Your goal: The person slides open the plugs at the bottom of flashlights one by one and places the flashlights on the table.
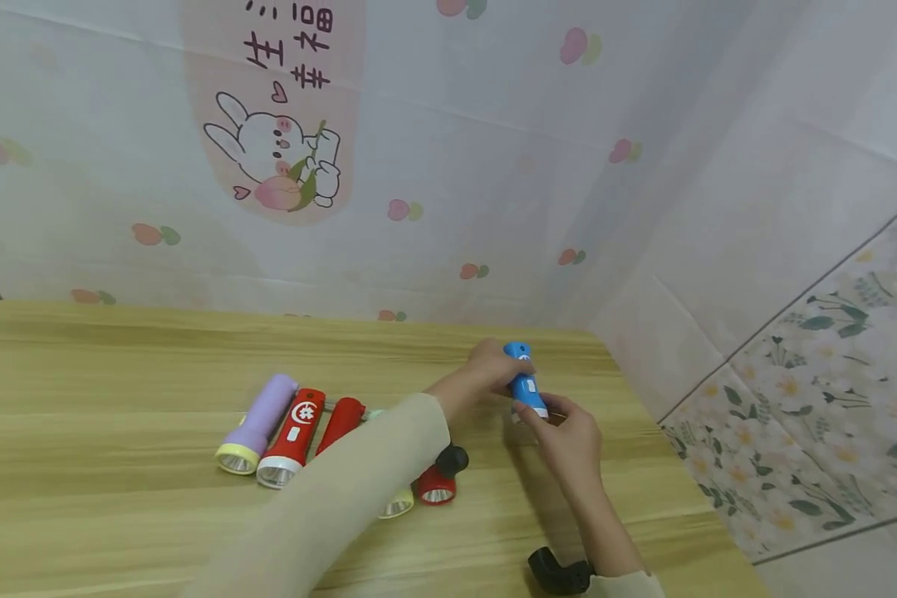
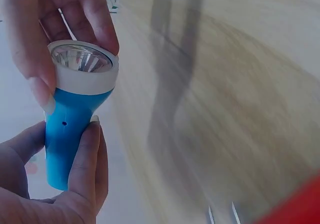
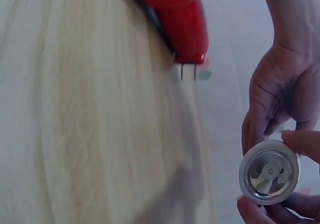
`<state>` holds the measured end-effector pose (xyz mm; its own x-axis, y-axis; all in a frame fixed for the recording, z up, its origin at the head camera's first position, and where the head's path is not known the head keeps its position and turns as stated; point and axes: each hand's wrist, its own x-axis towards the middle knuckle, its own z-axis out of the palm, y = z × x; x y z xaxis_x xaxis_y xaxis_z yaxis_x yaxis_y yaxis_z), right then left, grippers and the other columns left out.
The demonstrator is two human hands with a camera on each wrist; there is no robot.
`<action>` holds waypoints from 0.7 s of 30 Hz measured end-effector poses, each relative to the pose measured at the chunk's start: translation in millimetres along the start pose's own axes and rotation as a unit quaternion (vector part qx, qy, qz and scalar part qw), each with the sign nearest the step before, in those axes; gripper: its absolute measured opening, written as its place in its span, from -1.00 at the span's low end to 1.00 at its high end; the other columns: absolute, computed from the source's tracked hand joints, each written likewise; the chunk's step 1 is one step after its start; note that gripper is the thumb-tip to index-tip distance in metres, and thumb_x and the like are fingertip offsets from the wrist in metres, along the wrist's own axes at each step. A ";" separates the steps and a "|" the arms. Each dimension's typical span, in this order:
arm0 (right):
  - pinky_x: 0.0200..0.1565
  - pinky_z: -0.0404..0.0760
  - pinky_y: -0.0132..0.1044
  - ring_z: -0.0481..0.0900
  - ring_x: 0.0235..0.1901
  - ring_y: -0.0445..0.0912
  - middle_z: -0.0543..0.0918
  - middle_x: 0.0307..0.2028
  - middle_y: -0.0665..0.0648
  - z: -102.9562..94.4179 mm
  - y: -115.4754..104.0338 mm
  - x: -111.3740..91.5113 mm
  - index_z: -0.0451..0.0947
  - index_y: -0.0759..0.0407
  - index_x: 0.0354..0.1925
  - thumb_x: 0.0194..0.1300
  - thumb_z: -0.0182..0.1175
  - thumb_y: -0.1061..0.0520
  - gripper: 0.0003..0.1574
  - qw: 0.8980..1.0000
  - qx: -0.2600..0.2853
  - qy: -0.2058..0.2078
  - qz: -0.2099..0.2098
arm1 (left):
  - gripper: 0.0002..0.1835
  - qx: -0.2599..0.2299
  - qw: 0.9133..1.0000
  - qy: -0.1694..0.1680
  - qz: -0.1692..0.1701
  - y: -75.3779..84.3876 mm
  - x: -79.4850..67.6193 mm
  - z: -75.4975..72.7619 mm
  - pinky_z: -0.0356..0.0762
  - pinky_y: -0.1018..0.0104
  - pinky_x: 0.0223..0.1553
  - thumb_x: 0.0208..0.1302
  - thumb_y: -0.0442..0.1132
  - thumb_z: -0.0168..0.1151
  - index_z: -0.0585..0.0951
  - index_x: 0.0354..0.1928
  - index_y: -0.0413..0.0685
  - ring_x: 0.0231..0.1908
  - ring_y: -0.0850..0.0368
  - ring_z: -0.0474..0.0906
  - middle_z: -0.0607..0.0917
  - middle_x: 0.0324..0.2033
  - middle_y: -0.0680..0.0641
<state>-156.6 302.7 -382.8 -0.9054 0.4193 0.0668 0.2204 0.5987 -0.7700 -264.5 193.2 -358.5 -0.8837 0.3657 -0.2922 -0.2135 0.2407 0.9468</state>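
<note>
A blue flashlight (image 1: 525, 387) with a white head ring is held in both hands above the right part of the table. My left hand (image 1: 491, 365) grips its narrow body, thumb and fingers on opposite sides in the left wrist view. With thumb and fingertips my right hand (image 1: 571, 432) pinches the white rim (image 2: 86, 81) around the lens. In the right wrist view the flashlight's round reflector (image 3: 270, 172) faces the camera. A small dark hole shows on the blue body in the left wrist view.
Left of the hands lie a purple flashlight (image 1: 269, 409), a red flashlight (image 1: 296, 432) and several others, partly hidden by the left sleeve (image 1: 374, 473). One red flashlight (image 3: 187, 29) has two metal prongs sticking out. A tiled wall (image 1: 815, 399) borders the table's right side.
</note>
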 end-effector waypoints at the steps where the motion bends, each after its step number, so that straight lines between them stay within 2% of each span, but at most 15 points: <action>1: -0.23 0.72 -0.33 0.72 0.01 0.14 0.70 0.04 0.37 0.5 -2.6 -0.8 0.61 0.27 0.16 0.26 0.40 -0.15 -0.32 1.000 0.002 -0.003 0.000 | -0.36 0.000 1.000 0.000 0.000 0.9 -1.7 -3.1 0.78 0.22 -0.15 0.32 -0.21 0.36 0.38 0.30 -0.43 -0.04 -0.19 0.74 0.57 0.13 -0.36; 5: -0.26 0.70 -0.39 0.73 -0.02 0.08 0.74 0.00 0.34 2.0 -13.2 -3.8 0.61 0.25 0.17 0.22 0.43 -0.21 -0.26 1.000 0.014 -0.020 -0.008 | -0.35 0.007 1.000 -0.001 0.002 4.6 -7.3 -14.1 0.77 0.18 -0.10 0.32 -0.18 0.36 0.38 0.30 -0.43 -0.02 -0.20 0.74 0.58 0.13 -0.35; 12: -0.10 0.73 -0.24 0.70 0.08 0.09 0.73 0.07 0.28 -0.7 -29.4 -11.5 0.56 0.20 0.26 0.30 0.30 -0.32 -0.20 0.998 0.003 -0.054 -0.044 | -0.37 0.010 1.000 -0.008 0.012 12.5 -24.0 -30.7 0.72 0.06 0.04 0.36 -0.14 0.34 0.40 0.30 -0.40 0.01 -0.19 0.73 0.62 0.12 -0.34; 17: 0.03 0.72 -0.09 0.68 0.11 0.07 0.72 0.10 0.23 -1.1 -37.6 -17.0 0.55 0.15 0.28 0.31 0.27 -0.36 -0.19 0.996 -0.009 -0.061 -0.062 | -0.40 0.004 0.999 -0.018 0.038 12.1 -36.9 -42.7 0.72 0.08 0.05 0.35 -0.11 0.35 0.46 0.25 -0.41 -0.01 -0.15 0.75 0.67 0.08 -0.30; 21: 0.13 0.70 -0.05 0.66 0.14 0.05 0.71 0.12 0.20 0.6 -45.1 -24.0 0.55 0.15 0.26 0.30 0.31 -0.31 -0.22 0.995 0.014 -0.065 -0.074 | -0.39 -0.014 0.998 -0.021 0.064 9.1 -48.7 -53.5 0.73 0.09 0.03 0.34 -0.08 0.36 0.47 0.26 -0.37 -0.01 -0.12 0.75 0.67 0.08 -0.27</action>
<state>-145.1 265.2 -350.0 -0.9670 0.2345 0.0992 0.0728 0.6280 -0.7748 -245.6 129.5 -328.5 -0.8867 0.4289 -0.1726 -0.1113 0.1644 0.9801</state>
